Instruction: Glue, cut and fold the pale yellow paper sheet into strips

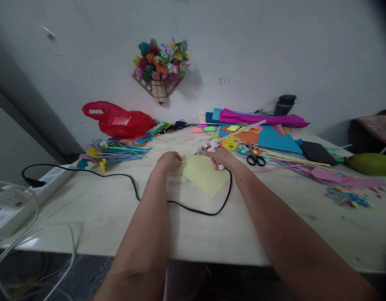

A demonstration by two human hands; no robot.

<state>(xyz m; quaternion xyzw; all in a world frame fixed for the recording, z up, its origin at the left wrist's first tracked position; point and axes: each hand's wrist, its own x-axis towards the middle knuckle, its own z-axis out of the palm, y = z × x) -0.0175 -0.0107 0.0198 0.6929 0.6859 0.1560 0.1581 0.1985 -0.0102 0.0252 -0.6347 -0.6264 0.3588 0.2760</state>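
My right hand (220, 155) is closed around the handle of a white glue gun (213, 145). A long whitish glue stick (243, 132) appears to stick out of its back, up to the right. The gun's front end points left, toward a thin pale stick (189, 158). My left hand (170, 161) pinches that stick at its left end; its far tip is too small to make out. Under both hands lies a sheet of pale yellow paper (207, 177), one corner toward me. A black cord (208, 214) loops from the gun around the paper to the left.
A white power strip (54, 177) is at left, near paper flowers (101, 155) and a red plastic bag (120, 121). On the right lie black scissors (256, 160), yellow foam flowers (229, 144), blue sheets (279, 140), a black phone-like object (318, 153) and small colourful bits (349, 197).
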